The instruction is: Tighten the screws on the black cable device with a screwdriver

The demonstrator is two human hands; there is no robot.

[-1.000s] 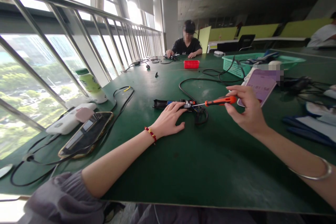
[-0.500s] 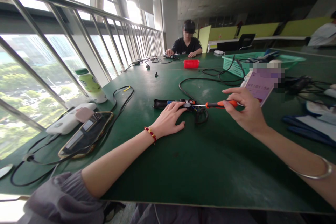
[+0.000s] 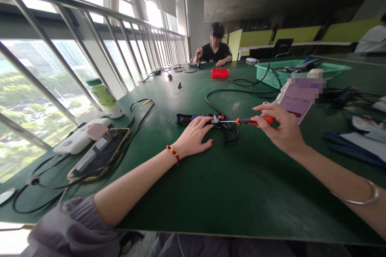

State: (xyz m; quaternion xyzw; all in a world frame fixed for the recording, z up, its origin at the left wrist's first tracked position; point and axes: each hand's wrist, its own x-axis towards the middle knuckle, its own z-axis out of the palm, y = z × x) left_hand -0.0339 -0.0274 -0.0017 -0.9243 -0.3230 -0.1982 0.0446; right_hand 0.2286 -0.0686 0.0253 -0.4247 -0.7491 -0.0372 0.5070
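Orange screwdriver: pinched in right hand, shaft pointing left
Black device: left-right, roughly in line with shaft
Left hand: nearer, spread across device

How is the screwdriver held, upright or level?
Roughly level: the screwdriver, in the right hand, runs sideways, shaft toward the black device under the left hand. Whether its tip is seated, I cannot tell.

The head camera looks forward and down over the green table from its near edge.
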